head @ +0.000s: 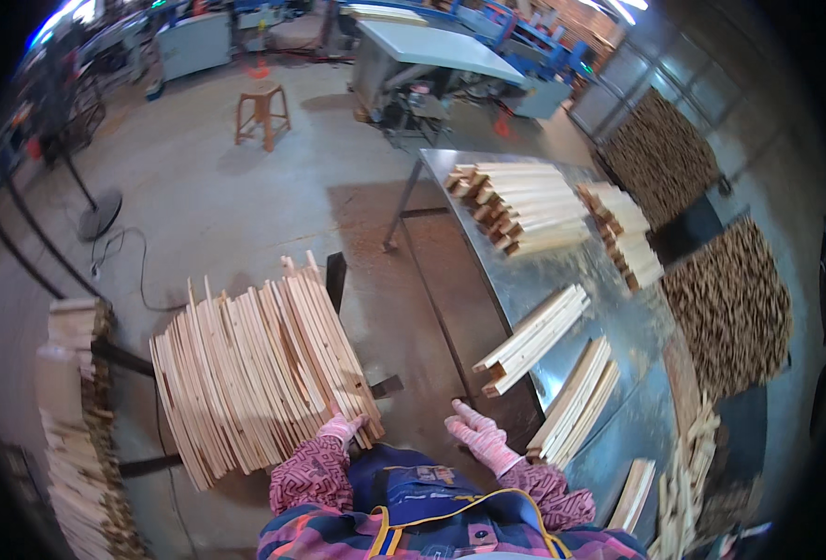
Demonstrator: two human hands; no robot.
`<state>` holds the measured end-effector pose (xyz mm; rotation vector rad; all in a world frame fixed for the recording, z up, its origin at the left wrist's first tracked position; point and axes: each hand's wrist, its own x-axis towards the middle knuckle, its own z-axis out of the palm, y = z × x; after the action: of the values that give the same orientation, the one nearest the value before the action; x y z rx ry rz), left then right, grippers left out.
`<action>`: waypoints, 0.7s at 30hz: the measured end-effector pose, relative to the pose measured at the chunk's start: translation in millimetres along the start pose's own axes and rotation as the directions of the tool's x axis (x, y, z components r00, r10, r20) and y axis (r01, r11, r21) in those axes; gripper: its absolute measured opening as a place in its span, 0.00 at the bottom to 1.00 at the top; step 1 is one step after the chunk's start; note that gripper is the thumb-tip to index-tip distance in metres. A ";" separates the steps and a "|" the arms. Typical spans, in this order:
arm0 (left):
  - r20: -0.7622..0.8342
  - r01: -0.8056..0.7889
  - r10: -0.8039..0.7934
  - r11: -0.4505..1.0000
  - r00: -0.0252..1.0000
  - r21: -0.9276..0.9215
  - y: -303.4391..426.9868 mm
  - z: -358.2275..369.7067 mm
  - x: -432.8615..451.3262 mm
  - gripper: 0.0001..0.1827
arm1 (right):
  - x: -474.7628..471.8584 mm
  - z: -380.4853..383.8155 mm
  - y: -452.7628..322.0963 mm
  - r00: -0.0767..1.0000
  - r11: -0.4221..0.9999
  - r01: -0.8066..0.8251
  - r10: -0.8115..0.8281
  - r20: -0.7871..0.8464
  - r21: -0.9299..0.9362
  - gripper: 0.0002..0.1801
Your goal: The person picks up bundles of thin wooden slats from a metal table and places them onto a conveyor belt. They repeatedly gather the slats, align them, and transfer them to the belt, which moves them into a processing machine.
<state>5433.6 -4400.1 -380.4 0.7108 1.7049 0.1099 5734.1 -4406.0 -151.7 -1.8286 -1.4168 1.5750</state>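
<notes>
My left hand [343, 428], in a pink and white knitted glove, lies at the near right end of a wide row of thin wooden strips [259, 371]; whether its fingers close on a strip cannot be told. My right hand [479, 434], gloved alike, is held over the floor beside the metal table [448, 164], fingers spread and holding nothing. Close to it on the table lie two small bundles of wooden strips, a near one [574, 406] and a farther one [535, 339]. A short bundle [632, 493] rests at the table's near part.
Stacked wooden pieces [525, 203] lie on the table's far part, beside a smaller stack [623, 234]. Large wood stacks [731, 308] stand at right, another [80, 427] at left. A brown stool [262, 112], a round black stand base [100, 215] and a cable [145, 269] are on the floor.
</notes>
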 end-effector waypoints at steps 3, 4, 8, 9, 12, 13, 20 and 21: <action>0.247 -0.279 0.165 0.784 0.955 0.555 1.8 -12.4 6.9 0.44 | -20.8 -11.8 -5.8 0.975 0.933 0.059 -0.129 -0.179 -0.355 0.35; 0.464 -0.533 0.306 0.200 0.831 0.822 1.2 -16.3 7.6 0.44 | -25.0 -14.4 -6.4 0.978 0.934 0.080 -0.141 -0.156 -0.347 0.36; 0.452 -0.386 -0.031 0.471 0.892 0.793 9.9 -22.1 -1.9 0.33 | -49.0 -31.0 27.3 0.960 0.996 0.032 -0.054 -0.275 -0.087 0.35; 0.518 -0.484 -0.036 0.307 0.855 0.820 15.6 -19.2 -9.4 0.31 | -56.8 -35.2 41.1 0.954 1.000 0.004 -0.004 -0.300 0.001 0.35; 0.750 -0.740 -0.101 -0.294 0.654 0.605 43.7 -4.8 -43.1 0.27 | -82.7 -47.5 84.7 0.862 0.984 -0.034 0.117 -0.493 0.174 0.33; 0.738 -0.703 -0.029 -0.332 0.674 0.629 60.8 4.8 -57.2 0.27 | -93.7 -53.4 100.3 0.824 0.966 -0.070 0.197 -0.531 0.250 0.33; 0.245 -0.827 0.868 0.274 0.432 0.490 238.5 114.7 -118.8 0.36 | -139.4 -86.7 174.9 0.639 0.891 -0.100 0.399 -0.658 0.443 0.33; 0.263 -0.812 0.902 0.145 0.344 0.565 269.0 135.8 -121.3 0.40 | -143.3 -95.9 187.2 0.617 0.882 -0.107 0.420 -0.665 0.459 0.33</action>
<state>5674.6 -4285.3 -195.2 2.2584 1.1737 0.4339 5919.9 -4576.4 -187.2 -2.1199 -0.4207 0.8713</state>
